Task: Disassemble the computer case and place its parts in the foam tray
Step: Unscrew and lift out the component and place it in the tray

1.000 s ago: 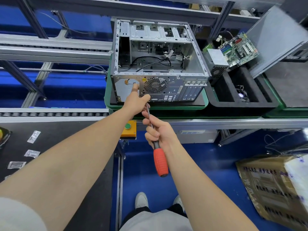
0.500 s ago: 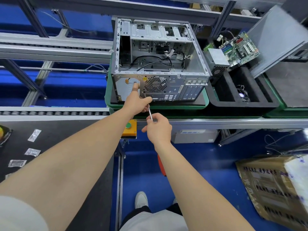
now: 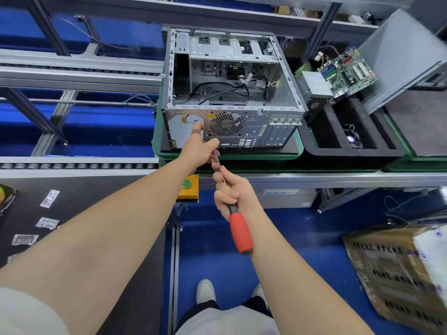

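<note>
An open grey computer case [image 3: 232,93] lies on a green pallet [image 3: 300,147], its rear panel with the round fan grille facing me. My left hand [image 3: 199,147] is at the lower left of that panel, forefinger stretched up on the metal, thumb and other fingers curled by the screwdriver's tip. My right hand [image 3: 233,192] grips a red-handled screwdriver [image 3: 240,232], its thin shaft running up to the panel by my left thumb. The black foam tray [image 3: 355,151] stands to the right, with a power supply [image 3: 314,87], a motherboard [image 3: 348,71] and a small fan [image 3: 352,139] in it.
A grey side panel [image 3: 401,56] leans at the tray's far right. A yellow box with a green button [image 3: 188,188] hangs on the conveyor rail below the case. Small packets [image 3: 48,222] lie on the black belt at left. A cardboard box [image 3: 399,269] sits on the blue floor.
My right hand has turned on the screwdriver, so the red handle shows below my wrist again after being hidden half a second ago. My left hand stays at the panel.
</note>
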